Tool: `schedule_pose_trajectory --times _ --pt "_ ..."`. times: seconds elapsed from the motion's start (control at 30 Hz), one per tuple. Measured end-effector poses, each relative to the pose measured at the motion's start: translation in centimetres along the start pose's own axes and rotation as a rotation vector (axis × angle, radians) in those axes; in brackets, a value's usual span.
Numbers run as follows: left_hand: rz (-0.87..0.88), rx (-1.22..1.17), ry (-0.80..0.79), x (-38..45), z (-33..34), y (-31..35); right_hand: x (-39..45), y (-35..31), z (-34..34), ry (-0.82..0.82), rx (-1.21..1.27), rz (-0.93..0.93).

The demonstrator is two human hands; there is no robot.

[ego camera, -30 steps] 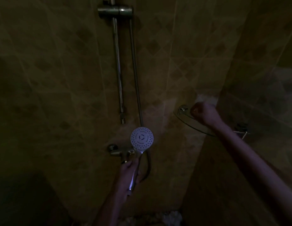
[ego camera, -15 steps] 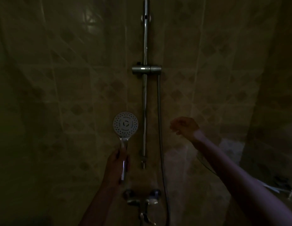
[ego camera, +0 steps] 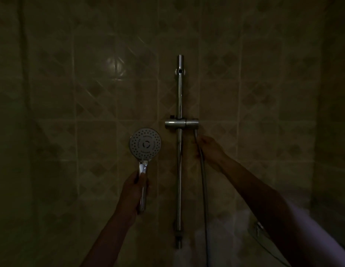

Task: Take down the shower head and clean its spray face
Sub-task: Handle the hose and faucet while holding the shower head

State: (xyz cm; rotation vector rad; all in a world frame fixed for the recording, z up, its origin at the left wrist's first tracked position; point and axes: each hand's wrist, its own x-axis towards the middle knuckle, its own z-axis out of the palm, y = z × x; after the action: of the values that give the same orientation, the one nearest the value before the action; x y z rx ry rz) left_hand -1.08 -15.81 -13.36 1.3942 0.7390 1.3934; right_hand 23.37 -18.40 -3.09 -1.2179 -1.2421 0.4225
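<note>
The room is dim. My left hand [ego camera: 134, 191] grips the chrome handle of the shower head [ego camera: 145, 144], held upright off the wall, its round white spray face turned toward me. To its right stands the chrome slide rail [ego camera: 180, 93] with its holder bracket [ego camera: 181, 123]. My right hand [ego camera: 208, 149] is just below the bracket, around the hose [ego camera: 203, 189] that hangs from it. Whether the fingers pinch the hose is hard to make out in the dark.
Tiled walls [ego camera: 90, 83] with a diamond pattern fill the view. A glass corner shelf edge [ego camera: 261, 227] shows at the lower right, behind my right forearm. The rail's lower mount [ego camera: 178, 241] sits near the bottom centre.
The view has tilted upward, so the tap has left the frame. My right hand rose from the corner shelf to the hose under the bracket. The left hand kept hold of the shower head.
</note>
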Motion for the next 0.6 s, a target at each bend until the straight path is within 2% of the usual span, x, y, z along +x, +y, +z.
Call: schedule_pose_trajectory --times 0.4,0.5,0.6 --pt "-0.041 0.017 0.013 0.4 -1.0 -0.9 1.8 -1.6 -0.3 0.265 -0.075 -0.11" --pt "-0.053 -0.002 0.016 0.6 -1.2 -1.2 3.7 -4.5 -0.8 0.359 -0.125 -0.197" --pt "-0.053 0.012 0.003 0.7 -1.7 -1.7 5.2 -8.2 -1.4 0.338 -0.13 -0.198"
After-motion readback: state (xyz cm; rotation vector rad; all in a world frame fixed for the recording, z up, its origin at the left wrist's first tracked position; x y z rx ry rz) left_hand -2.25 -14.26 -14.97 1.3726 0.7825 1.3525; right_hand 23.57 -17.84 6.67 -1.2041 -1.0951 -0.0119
